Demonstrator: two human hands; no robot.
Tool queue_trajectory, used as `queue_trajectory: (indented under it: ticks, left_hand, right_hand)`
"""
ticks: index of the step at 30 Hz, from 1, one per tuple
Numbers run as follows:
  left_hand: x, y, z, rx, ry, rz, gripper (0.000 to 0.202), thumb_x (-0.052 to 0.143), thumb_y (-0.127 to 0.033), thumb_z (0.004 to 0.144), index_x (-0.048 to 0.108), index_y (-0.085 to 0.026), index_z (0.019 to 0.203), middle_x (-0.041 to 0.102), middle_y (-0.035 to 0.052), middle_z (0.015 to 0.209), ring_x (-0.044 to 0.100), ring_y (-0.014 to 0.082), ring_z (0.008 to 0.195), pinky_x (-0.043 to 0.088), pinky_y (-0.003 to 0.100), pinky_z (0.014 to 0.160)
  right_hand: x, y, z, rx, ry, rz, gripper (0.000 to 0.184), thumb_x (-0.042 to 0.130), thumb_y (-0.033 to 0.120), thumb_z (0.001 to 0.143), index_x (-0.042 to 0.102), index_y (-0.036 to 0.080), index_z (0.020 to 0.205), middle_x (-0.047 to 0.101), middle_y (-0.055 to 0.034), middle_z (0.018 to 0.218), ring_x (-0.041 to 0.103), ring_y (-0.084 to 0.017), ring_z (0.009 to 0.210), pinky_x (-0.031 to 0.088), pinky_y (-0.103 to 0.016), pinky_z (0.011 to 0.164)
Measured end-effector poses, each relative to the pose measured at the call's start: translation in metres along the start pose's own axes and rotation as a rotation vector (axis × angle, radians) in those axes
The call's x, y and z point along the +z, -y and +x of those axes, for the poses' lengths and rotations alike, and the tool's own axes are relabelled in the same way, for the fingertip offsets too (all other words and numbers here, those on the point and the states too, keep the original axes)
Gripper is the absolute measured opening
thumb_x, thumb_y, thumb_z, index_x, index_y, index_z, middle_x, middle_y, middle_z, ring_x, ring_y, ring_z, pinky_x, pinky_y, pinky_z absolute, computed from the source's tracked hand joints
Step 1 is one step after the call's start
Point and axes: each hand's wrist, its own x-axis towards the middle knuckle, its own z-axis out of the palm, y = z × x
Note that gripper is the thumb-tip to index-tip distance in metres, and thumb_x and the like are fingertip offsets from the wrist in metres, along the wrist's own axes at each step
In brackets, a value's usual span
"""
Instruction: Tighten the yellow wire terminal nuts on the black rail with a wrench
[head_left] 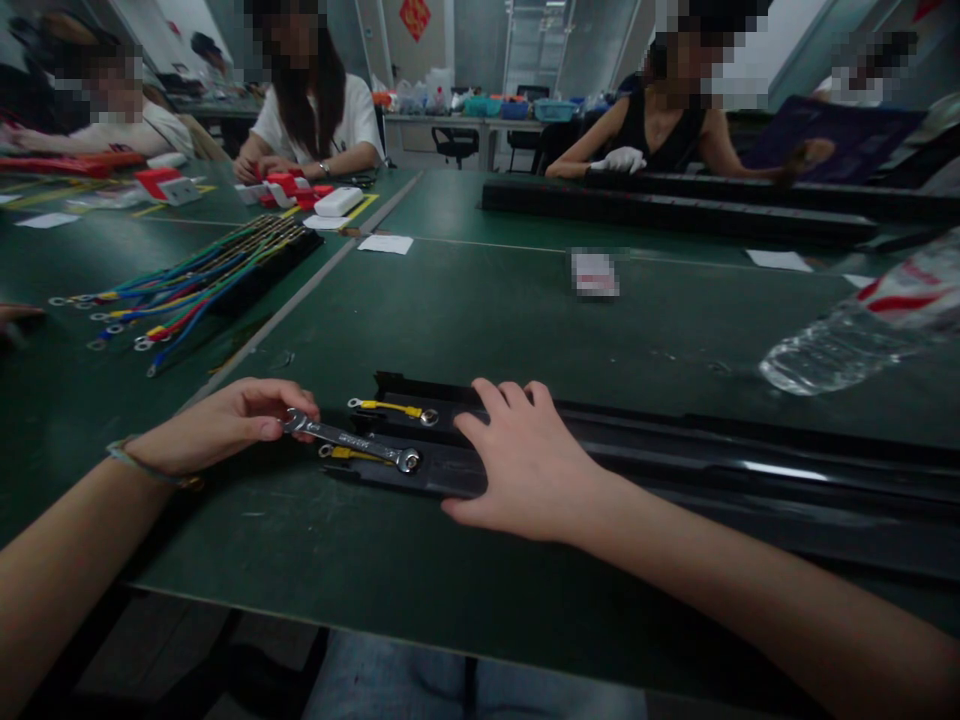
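My left hand (225,425) pinches the near end of a small silver wrench (352,442), whose far end sits on a fastener at the left end of a long black strip unit (675,450) lying across the green table (450,330). Two short yellow-sleeved wires with ring terminals (394,409) lie on that end of the unit, one partly under the wrench. My right hand (525,465) rests flat on the black unit just right of the wrench, fingers together and stretched out, holding it down.
A bundle of coloured wires with ring terminals (187,285) lies at the left. A clear plastic water bottle (862,335) lies on its side at the right. More black strips (675,210) lie at the far side, where other people sit working with red and white parts (300,192).
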Motion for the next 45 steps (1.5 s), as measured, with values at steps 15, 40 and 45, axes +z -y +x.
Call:
queue_trajectory:
  ticks: [15,40,45]
  left_hand:
    - [0.0026,-0.0018,0.0006,-0.018,-0.072,0.022,0.02,0.064,-0.023,0.066,0.064,-0.02,0.085,0.063,0.0027,0.076,0.057,0.0149,0.068,0.044,0.023,0.061]
    - [0.0038,-0.0048,0.0011,-0.027,-0.069,0.035,0.022,0.066,-0.028,0.065,0.064,-0.019,0.085,0.063,0.0036,0.075,0.056,0.016,0.067,0.043,0.026,0.061]
    - [0.0054,-0.0069,0.0022,-0.025,-0.062,0.027,0.021,0.066,-0.028,0.066,0.065,-0.019,0.085,0.063,0.0031,0.074,0.056,0.0155,0.067,0.042,0.025,0.061]
  right_hand:
    - [0.0,0.0008,0.0002,0.011,0.022,-0.005,0.066,0.04,0.065,0.062,0.056,0.016,0.103,0.038,-0.0189,0.124,0.036,-0.035,0.107,0.022,-0.051,0.085]
    - [-0.0009,0.0008,0.0,0.013,0.028,-0.02,0.066,0.04,0.065,0.063,0.055,0.016,0.104,0.036,-0.0183,0.126,0.035,-0.035,0.107,0.022,-0.05,0.085]
    - [-0.0004,0.0012,0.0,0.007,0.019,-0.01,0.065,0.04,0.065,0.063,0.055,0.016,0.103,0.037,-0.0186,0.124,0.036,-0.035,0.107,0.022,-0.05,0.084]
